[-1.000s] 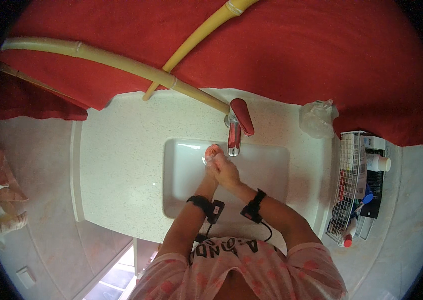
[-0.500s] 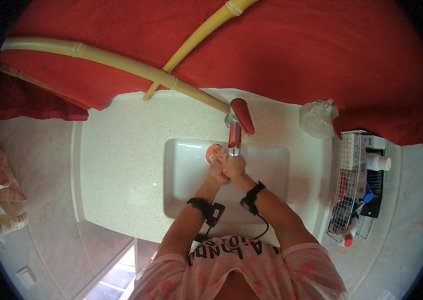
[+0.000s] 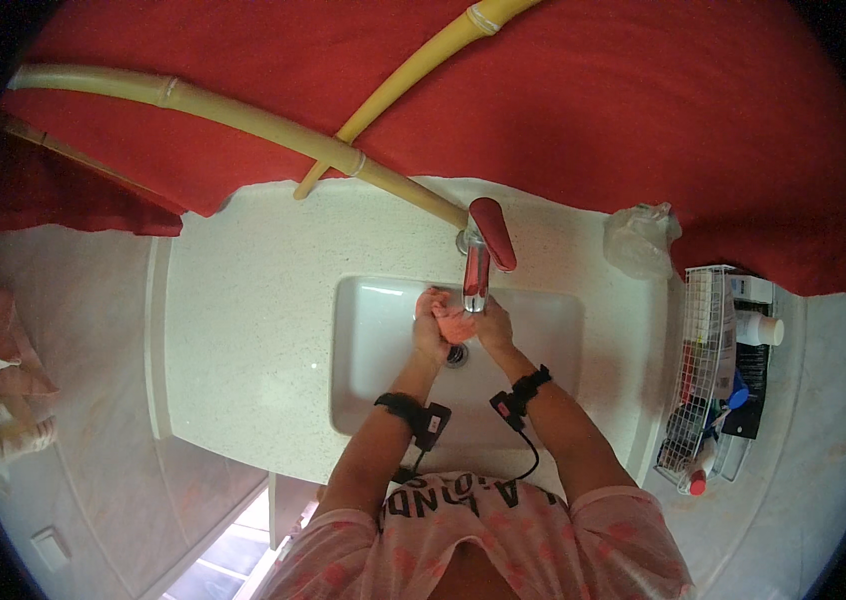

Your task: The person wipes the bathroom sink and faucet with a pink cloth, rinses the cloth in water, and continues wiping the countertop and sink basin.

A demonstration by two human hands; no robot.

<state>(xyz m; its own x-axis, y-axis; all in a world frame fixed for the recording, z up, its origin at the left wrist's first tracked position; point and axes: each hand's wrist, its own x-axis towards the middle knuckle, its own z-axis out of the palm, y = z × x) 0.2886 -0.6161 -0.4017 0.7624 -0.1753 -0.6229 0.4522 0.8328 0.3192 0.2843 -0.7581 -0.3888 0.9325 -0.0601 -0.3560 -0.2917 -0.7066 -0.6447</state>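
The left grip (image 3: 429,335) is clamped on a crumpled coral-pink cloth (image 3: 457,325) just below the tap (image 3: 477,280); whether the right grip (image 3: 494,328), close beside it, holds some too, I can't tell. Around them lies the white sink (image 3: 368,365), set in the counter (image 3: 243,330).

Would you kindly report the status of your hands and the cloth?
Left hand gripping bunched coral cloth; right hand at its edge, grip unclear. All above sink basin. Faucet spout near right hand.
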